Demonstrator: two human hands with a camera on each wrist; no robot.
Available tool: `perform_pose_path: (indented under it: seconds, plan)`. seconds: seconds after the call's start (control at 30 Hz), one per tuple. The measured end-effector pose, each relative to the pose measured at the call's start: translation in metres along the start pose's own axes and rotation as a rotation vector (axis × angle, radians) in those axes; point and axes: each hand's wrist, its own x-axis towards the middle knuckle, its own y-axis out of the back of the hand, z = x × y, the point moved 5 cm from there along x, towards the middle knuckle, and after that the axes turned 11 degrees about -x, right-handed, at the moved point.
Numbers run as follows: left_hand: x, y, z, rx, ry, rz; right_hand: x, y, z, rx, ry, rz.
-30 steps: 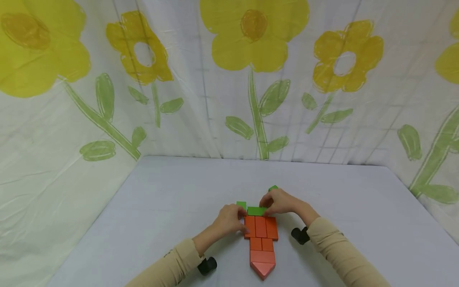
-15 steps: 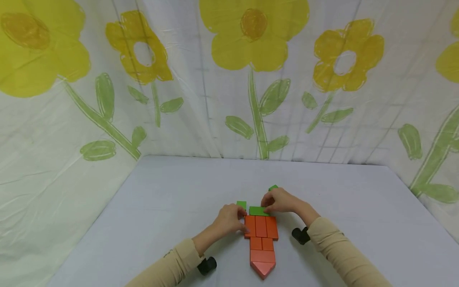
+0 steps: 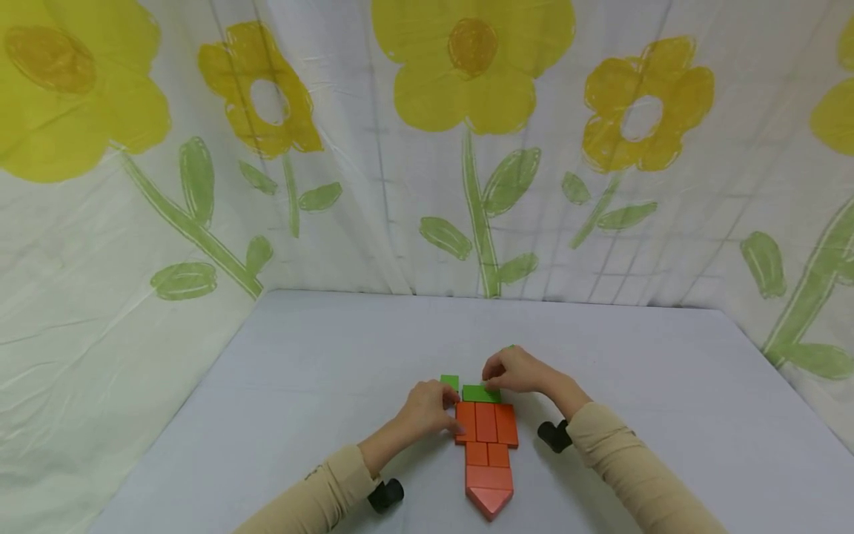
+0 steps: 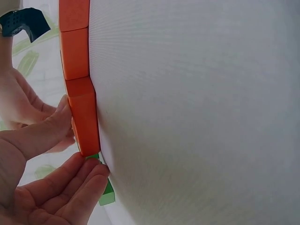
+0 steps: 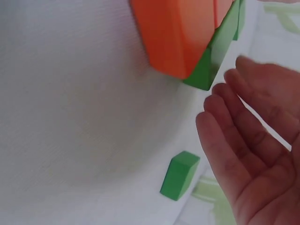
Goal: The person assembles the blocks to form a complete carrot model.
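Orange and salmon blocks lie in a pointed figure at the middle of the table, the salmon triangle block (image 3: 490,501) at its near end. My left hand (image 3: 427,408) holds the left tall orange block (image 4: 85,122) between thumb and fingers. A long green block (image 3: 475,394) lies across the far end of the orange ones. Over its right end is my right hand (image 3: 523,371), fingers extended and apart from the block in the right wrist view. One small green block (image 3: 449,381) sits beyond my left fingertips. Another green block (image 5: 180,176) is mostly hidden behind my right hand in the head view.
The pale table (image 3: 333,348) reaches back to a white curtain (image 3: 347,222) painted with yellow flowers. Black wrist devices (image 3: 385,495) are under both sleeves. In the left wrist view, a dark band (image 4: 26,22) shows on the right wrist.
The long green block has shifted slightly right over the last second. My right fingers have come off it and moved a little away and left. The left hand stays put.
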Motion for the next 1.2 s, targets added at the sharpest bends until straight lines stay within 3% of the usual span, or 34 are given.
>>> perform_pose_path:
  seconds: [0.23, 0.57, 0.77, 1.0, 1.2]
  plan:
    - [-0.001, 0.001, 0.000, 0.005, 0.003, 0.011, 0.022, -0.002, -0.020, -0.092, 0.046, 0.050]
    - [0.000, -0.001, -0.001, 0.052, -0.035, 0.047, 0.046, -0.020, -0.040, -0.093, 0.053, -0.027]
    - [0.000, -0.001, 0.000, 0.056, -0.035, 0.042, 0.047, -0.018, -0.038, -0.111, -0.004, 0.025]
    - [-0.001, 0.000, 0.000, 0.051, -0.011, 0.034, 0.046, -0.016, -0.028, -0.113, -0.156, 0.082]
    - [0.000, 0.001, -0.002, 0.053, -0.001, 0.041, 0.044, -0.014, -0.028, -0.131, -0.191, 0.088]
